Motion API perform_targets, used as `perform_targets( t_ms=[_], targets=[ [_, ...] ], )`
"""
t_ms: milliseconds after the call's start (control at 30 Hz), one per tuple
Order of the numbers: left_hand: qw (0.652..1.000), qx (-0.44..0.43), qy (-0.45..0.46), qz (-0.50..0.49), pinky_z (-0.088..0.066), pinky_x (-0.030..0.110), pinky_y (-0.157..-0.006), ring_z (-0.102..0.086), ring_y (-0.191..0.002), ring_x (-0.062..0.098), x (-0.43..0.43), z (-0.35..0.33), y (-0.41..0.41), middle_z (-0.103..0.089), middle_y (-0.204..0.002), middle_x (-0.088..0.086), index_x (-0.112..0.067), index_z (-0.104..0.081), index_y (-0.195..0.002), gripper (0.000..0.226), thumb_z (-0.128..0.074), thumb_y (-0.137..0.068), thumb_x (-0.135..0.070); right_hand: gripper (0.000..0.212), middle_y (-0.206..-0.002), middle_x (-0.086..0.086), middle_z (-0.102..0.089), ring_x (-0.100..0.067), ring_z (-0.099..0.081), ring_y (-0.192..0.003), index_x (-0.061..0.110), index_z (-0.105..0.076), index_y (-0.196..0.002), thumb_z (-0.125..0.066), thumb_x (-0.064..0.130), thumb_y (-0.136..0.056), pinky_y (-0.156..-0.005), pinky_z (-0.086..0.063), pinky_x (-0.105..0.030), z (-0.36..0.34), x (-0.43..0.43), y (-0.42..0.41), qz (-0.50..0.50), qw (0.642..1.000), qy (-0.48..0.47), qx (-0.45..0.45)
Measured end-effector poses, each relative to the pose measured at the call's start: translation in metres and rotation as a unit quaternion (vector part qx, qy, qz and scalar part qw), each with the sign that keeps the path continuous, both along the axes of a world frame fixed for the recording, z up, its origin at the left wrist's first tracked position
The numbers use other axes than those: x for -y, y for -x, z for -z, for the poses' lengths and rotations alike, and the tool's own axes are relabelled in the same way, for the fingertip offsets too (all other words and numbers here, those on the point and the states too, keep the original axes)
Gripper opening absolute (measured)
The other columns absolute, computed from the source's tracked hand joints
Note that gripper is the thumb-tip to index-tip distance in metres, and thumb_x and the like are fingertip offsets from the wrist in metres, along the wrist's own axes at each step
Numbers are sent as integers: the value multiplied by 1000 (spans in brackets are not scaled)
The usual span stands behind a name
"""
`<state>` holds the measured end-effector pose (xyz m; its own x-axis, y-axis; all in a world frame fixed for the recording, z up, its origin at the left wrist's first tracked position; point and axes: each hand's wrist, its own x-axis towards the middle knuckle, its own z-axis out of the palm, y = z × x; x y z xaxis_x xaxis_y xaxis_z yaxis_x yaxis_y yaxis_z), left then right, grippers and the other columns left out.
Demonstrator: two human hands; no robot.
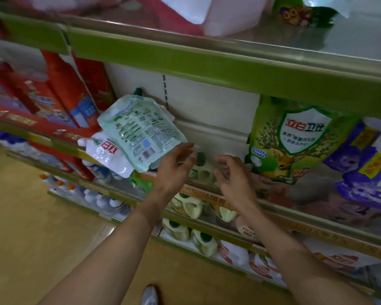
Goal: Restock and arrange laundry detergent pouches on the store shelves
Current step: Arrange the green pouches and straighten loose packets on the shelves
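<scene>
A pale green detergent pouch with a green cap leans tilted against the back wall of the middle shelf, its printed back facing me. Under it lies a white pouch with red lettering. My left hand hovers just right of the green pouch's lower corner, fingers relaxed and holding nothing. My right hand floats beside it with loosely curled fingers, also holding nothing. Between and behind my hands lies a blurred clear pouch with a dark green cap.
A large green bag and a purple bag stand at the right on the same shelf. Red boxes fill the left. The green-edged upper shelf overhangs. Bottles sit on lower shelves. A shoe shows below.
</scene>
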<state>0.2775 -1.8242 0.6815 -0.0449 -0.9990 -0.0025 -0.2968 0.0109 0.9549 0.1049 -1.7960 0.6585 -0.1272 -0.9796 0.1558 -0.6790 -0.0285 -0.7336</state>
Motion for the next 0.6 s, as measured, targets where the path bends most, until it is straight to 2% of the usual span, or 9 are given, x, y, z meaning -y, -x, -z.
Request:
perform_targets(
  t_ms=[100,167,233,333,400,467,533,600],
  targets=[
    [999,15,30,-31,-48,7,-86,-64,-104,2,7,-5,-29,-70,-114,-9,-21,-67,-127,26,-60,-102,-25,27,-114,2,-59,-18,-58,-108,19,-64,-119,-67,17,-93,-95,-49,-36,-5,13,-32,-16,1000,-11,-1],
    [997,19,45,-52,-45,2,-80,-64,-102,2,12,-7,-48,-70,-113,-9,-21,-69,-125,25,-59,-102,-24,28,-117,3,-57,-18,-55,-112,21,-62,-122,-66,23,-94,-96,-48,-35,-8,21,-51,-23,999,-32,-13],
    [995,23,55,-75,-47,5,-79,-65,-102,3,17,-8,-71,-71,-116,-7,-19,-69,-125,26,-57,-103,-25,33,-124,1,-55,-18,-51,-119,22,-59,-127,-65,28,-94,-100,-45,-34,-10,28,-73,-36,998,-50,-26],
    [992,34,58,-109,-53,20,-86,-63,-109,9,26,-5,-106,-68,-123,-2,-19,-68,-127,29,-56,-103,-30,43,-133,0,-49,-19,-41,-129,25,-54,-134,-65,35,-94,-103,-42,-34,-13,37,-106,-58,996,-52,-50],
    [991,34,46,-124,-50,23,-87,-60,-115,12,33,-1,-129,-65,-127,-1,-21,-66,-130,33,-56,-102,-36,50,-134,-2,-43,-20,-35,-130,26,-52,-138,-66,41,-92,-103,-40,-34,-12,42,-126,-42,995,-64,-56],
    [991,25,27,-127,-45,20,-87,-59,-117,16,37,3,-148,-63,-130,0,-22,-62,-134,35,-56,-103,-35,54,-132,-5,-41,-25,-35,-127,23,-53,-137,-68,44,-89,-104,-42,-42,-10,46,-140,-1,994,-33,-103],
    [992,23,12,-120,-46,26,-92,-58,-115,16,41,5,-163,-62,-128,-3,-22,-58,-138,38,-57,-103,-34,52,-131,-8,-43,-29,-38,-123,19,-58,-131,-71,42,-86,-100,-44,-50,-11,51,-153,28,987,36,-154],
    [993,18,-11,-114,-46,30,-93,-57,-112,14,44,8,-174,-61,-120,-3,-23,-53,-143,43,-58,-102,-35,55,-137,-11,-43,-31,-36,-126,17,-57,-132,-71,42,-85,-103,-42,-49,-14,60,-168,25,983,55,-172]
  ],
)
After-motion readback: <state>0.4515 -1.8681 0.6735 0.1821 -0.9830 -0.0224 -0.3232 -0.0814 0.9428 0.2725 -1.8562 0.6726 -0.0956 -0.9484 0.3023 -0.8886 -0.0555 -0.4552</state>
